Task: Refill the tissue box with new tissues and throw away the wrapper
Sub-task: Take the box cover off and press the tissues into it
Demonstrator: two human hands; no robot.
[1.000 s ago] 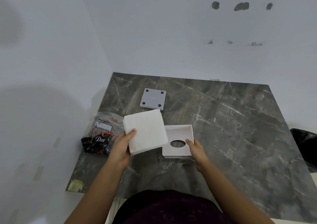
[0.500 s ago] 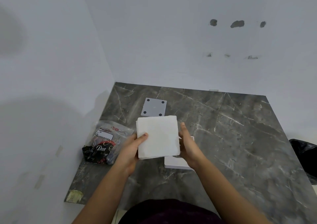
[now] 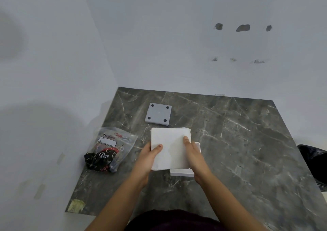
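Observation:
A thick square stack of white tissues [image 3: 169, 146] is held flat between both hands above the table. My left hand [image 3: 147, 157] grips its left edge with the thumb on top. My right hand [image 3: 192, 153] grips its right edge, thumb on top too. Under the stack lies the white tissue box [image 3: 182, 172], mostly hidden; only its near edge and a right corner show. The empty plastic wrapper [image 3: 110, 148], clear with a dark printed part, lies on the table to the left.
A grey square lid with four dark feet [image 3: 158, 113] lies farther back on the dark marble table [image 3: 247, 151]. White walls close the left and back. A black bin bag [image 3: 315, 163] sits off the table's right edge.
The tissue stack moved right, from beside the box to over it. My right hand left the box and took the stack's right edge. The box opening is now covered.

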